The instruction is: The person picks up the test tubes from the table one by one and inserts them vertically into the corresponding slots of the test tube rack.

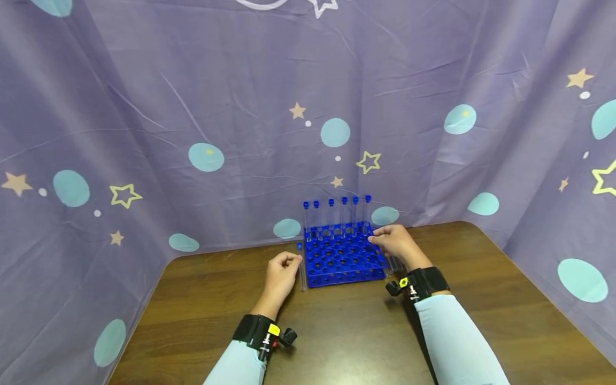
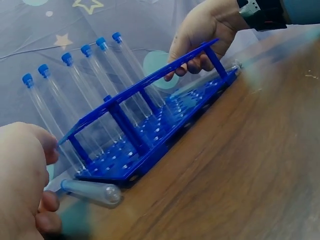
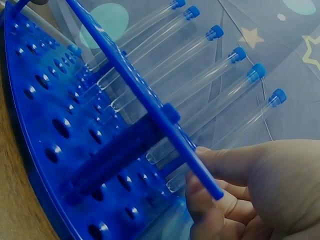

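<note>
"Where's the blue rack (image 1: 347,270)?"

"On the table (image 1: 202,305), near the purple curtain (image 1: 250,80), between the two hands. It has two levels, both full of holes."

"Anything in it?"

"Six clear tubes (image 1: 331,215) stand upright along the back row, each with a blue cap (image 1: 331,202)."

"And the right hand (image 1: 398,245)?"

"Its grip pinches the rack's right edge, thumb above the top level and fingers beneath."

"The left hand (image 1: 283,274) too?"

"Its fingers are curled at the rack's left edge, but I can't tell whether the grip has hold of it."

"What's lying next to that hand?"

"A loose tube (image 1: 303,277), capped in blue, flat on the table just beside the rack."

"Any on the other side?"

"Yes, more loose tubes (image 1: 397,264), partly hidden by the right hand; I can't count them."
</note>
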A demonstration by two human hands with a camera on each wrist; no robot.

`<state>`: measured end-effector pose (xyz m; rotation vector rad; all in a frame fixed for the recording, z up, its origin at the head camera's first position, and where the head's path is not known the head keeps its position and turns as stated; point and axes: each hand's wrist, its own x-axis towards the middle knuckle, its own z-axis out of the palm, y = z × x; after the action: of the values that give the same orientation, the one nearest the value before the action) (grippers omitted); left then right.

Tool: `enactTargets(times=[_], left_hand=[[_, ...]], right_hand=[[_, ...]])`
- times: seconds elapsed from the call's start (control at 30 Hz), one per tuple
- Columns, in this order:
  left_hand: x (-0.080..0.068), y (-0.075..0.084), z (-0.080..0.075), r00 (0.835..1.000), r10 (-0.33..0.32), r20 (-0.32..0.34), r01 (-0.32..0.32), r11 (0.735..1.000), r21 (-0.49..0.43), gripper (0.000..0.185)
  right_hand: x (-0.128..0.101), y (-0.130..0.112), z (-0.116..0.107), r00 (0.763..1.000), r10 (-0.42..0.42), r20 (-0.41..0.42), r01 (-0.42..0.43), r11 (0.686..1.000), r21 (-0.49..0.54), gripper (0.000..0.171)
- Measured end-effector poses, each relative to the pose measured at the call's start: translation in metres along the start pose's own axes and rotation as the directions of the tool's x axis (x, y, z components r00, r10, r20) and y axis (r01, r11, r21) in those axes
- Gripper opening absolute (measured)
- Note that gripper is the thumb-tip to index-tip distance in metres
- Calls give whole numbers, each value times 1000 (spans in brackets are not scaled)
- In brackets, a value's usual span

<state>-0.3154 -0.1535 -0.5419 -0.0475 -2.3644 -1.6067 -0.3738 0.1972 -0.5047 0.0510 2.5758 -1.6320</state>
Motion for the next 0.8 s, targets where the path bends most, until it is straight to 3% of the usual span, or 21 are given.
enactTargets(times=[0.23, 0.27, 0.4, 0.47, 0.6, 0.8], left_hand=[[11, 3, -9, 997, -34, 63, 24, 989, 144, 15], [16, -5, -8, 997, -8, 76, -6, 985, 173, 17], [28, -9, -8, 991, -5, 136, -32, 963, 268, 25], [34, -7, -8, 985, -35, 171, -15, 959, 284, 30], [38, 10, -8, 962, -165, 219, 88, 942, 324, 36], [47, 10, -4, 949, -206, 240, 103, 919, 381, 40]], right_hand=[[1, -2, 1, 1000, 8, 0, -8, 1000, 29, 38], [0, -1, 1, 1000, 11, 1, -11, 1000, 28, 38], [0, 0, 0, 1000, 5, 0, -5, 999, 33, 37], [0, 0, 0, 1000, -5, -2, 5, 999, 40, 37], [1, 2, -1, 1000, -17, -3, 17, 999, 44, 37], [1, 3, 0, 1000, -16, -3, 16, 999, 41, 38]])
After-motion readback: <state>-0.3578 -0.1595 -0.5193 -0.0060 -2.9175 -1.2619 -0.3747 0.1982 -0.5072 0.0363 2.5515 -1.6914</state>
